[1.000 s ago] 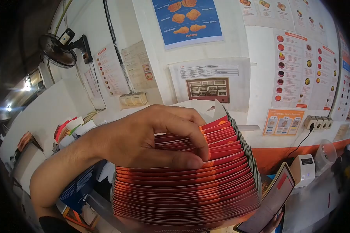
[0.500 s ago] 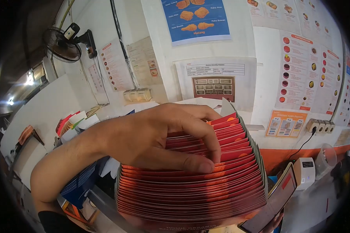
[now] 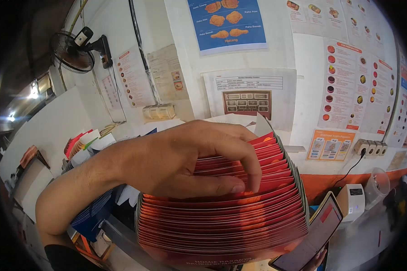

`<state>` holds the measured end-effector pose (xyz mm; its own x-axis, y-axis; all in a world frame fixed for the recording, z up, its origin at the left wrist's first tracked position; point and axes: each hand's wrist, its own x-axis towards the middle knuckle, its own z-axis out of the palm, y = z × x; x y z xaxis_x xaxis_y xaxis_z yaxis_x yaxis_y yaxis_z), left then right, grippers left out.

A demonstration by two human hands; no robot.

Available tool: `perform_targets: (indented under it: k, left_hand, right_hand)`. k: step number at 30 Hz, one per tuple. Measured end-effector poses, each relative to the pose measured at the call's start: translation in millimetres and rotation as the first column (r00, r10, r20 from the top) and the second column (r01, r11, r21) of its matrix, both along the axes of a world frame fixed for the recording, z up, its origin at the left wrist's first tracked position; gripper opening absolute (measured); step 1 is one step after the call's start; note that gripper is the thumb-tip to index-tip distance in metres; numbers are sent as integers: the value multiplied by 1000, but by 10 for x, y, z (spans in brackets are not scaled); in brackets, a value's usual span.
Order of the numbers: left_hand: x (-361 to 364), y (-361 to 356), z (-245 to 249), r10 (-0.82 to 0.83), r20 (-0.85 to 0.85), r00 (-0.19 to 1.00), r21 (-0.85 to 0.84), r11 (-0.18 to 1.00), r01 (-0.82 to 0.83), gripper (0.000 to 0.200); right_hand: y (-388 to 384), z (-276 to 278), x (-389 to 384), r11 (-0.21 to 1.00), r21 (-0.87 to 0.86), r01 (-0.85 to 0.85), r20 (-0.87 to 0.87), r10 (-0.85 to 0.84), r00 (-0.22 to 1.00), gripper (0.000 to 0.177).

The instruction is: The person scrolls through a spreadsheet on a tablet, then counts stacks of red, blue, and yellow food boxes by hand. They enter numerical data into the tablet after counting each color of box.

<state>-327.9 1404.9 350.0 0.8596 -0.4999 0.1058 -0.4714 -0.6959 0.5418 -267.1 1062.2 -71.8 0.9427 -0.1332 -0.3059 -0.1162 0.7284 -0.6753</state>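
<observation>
A tall stack of red printed cardboard packaging (image 3: 221, 230), nested layer upon layer, fills the lower middle of the view. From the left, my left hand (image 3: 190, 158) reaches over it, with thumb and index finger bent against the red edges. The other fingers lie mostly hidden behind, over the stack's far side. A little of my right hand (image 3: 321, 258) shows at the bottom right, gripping a phone or tablet (image 3: 309, 237) by its lower edge. The device is tilted, its screen lit with a red patch; most of that hand is hidden behind it.
A white box-shaped device (image 3: 351, 202) and a clear plastic tub (image 3: 376, 187) stand on the counter (image 3: 362, 239) at right. Blue packaging (image 3: 92, 217) lies under my left forearm. Posters (image 3: 230, 27), power sockets (image 3: 371, 148) and a fan (image 3: 72, 52) are on the wall.
My left index finger has shifted slightly right and down along the red edges, and its gap from the thumb has widened. The handheld device has moved a little down and left.
</observation>
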Motion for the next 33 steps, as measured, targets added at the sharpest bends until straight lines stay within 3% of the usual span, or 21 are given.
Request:
perform_targets:
  k: [8,17,22,33]
  left_hand:
    - [-3,0,20,-21,5,1000,35,999,20,18]
    - [5,-39,3,19,-62,998,-101,995,-25,15]
    - [-3,10,-14,-51,6,999,27,998,51,12]
    - [-7,-16,-21,-19,-26,999,-5,1000,19,18]
  right_hand:
    - [-6,-39,10,1000,30,-4,16,3,1000,72]
    - [-43,-128,7,998,70,-9,48,5,999,72]
    - [-62,-134,26,996,84,-18,55,13,998,72]
    - [-79,-193,5,992,120,-23,80,13,997,72]
